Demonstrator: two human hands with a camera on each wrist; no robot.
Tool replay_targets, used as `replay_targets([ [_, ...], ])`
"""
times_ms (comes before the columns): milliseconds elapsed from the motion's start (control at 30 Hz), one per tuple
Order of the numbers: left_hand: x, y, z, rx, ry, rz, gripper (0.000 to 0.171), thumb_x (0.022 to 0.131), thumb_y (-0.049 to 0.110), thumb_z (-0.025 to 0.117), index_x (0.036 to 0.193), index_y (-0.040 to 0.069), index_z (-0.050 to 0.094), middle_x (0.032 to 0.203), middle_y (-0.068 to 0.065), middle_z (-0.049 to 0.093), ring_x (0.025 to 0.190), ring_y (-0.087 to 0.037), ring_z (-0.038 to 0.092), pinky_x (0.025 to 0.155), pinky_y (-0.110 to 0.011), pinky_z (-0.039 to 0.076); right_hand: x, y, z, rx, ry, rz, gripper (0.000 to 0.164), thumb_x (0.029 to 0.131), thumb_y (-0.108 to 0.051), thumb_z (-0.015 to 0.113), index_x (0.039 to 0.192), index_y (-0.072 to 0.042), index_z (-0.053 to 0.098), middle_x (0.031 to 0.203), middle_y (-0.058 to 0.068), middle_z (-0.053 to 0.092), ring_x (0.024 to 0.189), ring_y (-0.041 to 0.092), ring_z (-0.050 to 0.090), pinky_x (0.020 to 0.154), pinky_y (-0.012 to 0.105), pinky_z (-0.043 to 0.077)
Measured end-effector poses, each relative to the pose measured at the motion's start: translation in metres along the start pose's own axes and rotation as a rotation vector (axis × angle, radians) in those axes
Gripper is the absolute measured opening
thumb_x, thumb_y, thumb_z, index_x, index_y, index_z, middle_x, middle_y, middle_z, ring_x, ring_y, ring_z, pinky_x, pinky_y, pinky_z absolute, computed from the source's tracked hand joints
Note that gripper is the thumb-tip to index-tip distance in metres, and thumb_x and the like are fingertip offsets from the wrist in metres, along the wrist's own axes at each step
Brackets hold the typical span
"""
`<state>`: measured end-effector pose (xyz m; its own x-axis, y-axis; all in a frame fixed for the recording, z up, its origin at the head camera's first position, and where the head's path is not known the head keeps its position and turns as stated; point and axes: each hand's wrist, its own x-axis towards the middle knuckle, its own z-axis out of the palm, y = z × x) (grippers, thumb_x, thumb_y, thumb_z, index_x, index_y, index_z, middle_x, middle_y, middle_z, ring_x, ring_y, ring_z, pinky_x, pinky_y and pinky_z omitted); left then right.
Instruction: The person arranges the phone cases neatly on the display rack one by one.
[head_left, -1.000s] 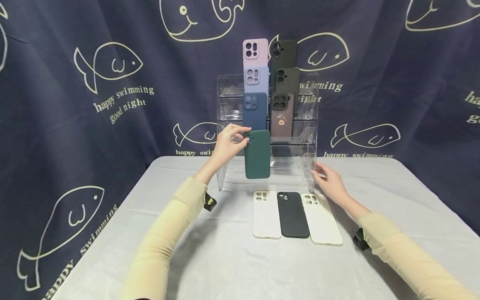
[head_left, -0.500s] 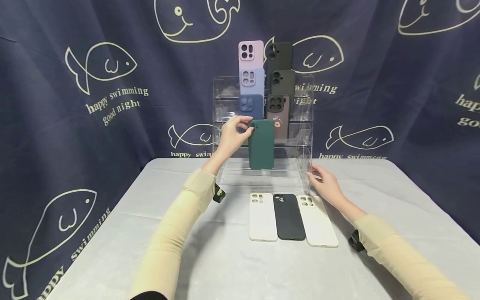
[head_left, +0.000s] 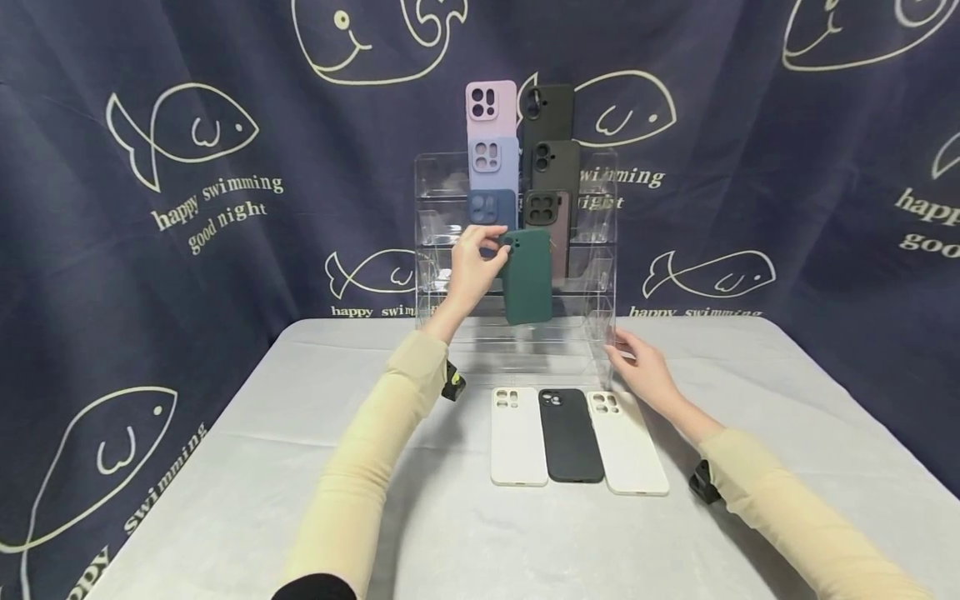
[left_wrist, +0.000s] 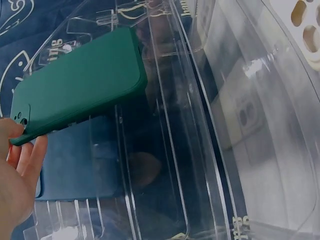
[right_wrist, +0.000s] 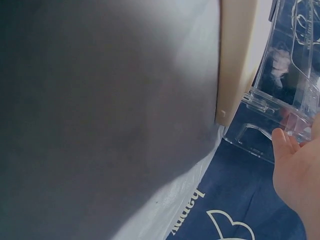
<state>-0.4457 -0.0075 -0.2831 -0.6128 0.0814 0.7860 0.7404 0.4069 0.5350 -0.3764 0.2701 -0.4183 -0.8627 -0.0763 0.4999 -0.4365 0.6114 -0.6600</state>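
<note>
My left hand pinches a dark green phone case by its camera corner, between thumb and fingers. The case hangs in front of the clear tiered display stand, slightly tilted. It covers the lower part of a brown phone case with a black camera frame. Behind my left hand a dark blue phone case stands on a tier; the left wrist view shows it beneath the green one. Low on the stand's right side panel, my right hand grips the edge with thumb and fingers.
Pink and light blue phone cases stand on upper left tiers, two black ones to their right. On the table before the stand lie a white case, a black case and a second white case.
The left hand has carried the green case up and to the right across the stand, from the dark blue case's column toward the brown one. My right hand keeps its place on the stand's side.
</note>
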Motion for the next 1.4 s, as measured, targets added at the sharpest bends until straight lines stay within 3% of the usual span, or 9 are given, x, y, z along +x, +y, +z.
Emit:
replay_targets([
  [633,-0.007,-0.005,0.029,0.008,-0.048,-0.056,0.028,0.086,0.006,0.067,0.113,0.004,0.066,0.108,-0.011,0.06,0.089,-0.02,0.063,0.066,-0.015,0.054,0.0,-0.006,0.002,0.002,0.005,-0.002,0.045,0.094,-0.013,0.055,0.131,0.011,0.045,0.128,0.03,0.052,0.111,0.042,0.056,0.092,0.045,0.051],
  [800,-0.009,-0.008,0.033,0.01,-0.059,-0.062,0.028,0.085,0.007,0.067,0.113,0.004,0.065,0.108,-0.011,0.06,0.088,-0.019,0.063,0.074,-0.017,0.054,0.0,-0.008,0.004,-0.014,0.005,0.004,0.045,0.095,-0.014,0.055,0.13,0.011,0.045,0.127,0.03,0.053,0.111,0.042,0.057,0.092,0.045,0.051],
  [933,-0.01,-0.012,0.034,0.012,-0.057,-0.071,0.027,0.085,0.007,0.068,0.112,0.003,0.065,0.107,-0.011,0.061,0.088,-0.019,0.064,0.078,-0.019,0.053,0.001,-0.01,0.004,-0.011,-0.003,0.007,0.045,0.095,-0.014,0.055,0.131,0.012,0.045,0.127,0.031,0.053,0.111,0.043,0.056,0.092,0.046,0.051],
  [1400,-0.018,-0.012,0.027,-0.041,-0.126,-0.098,0.031,0.086,0.009,0.067,0.116,0.001,0.063,0.109,-0.014,0.061,0.091,-0.021,0.065,0.074,-0.016,0.057,0.0,-0.005,0.001,-0.005,-0.009,0.015,0.046,0.095,-0.014,0.054,0.131,0.012,0.044,0.126,0.032,0.052,0.111,0.043,0.056,0.092,0.046,0.05],
])
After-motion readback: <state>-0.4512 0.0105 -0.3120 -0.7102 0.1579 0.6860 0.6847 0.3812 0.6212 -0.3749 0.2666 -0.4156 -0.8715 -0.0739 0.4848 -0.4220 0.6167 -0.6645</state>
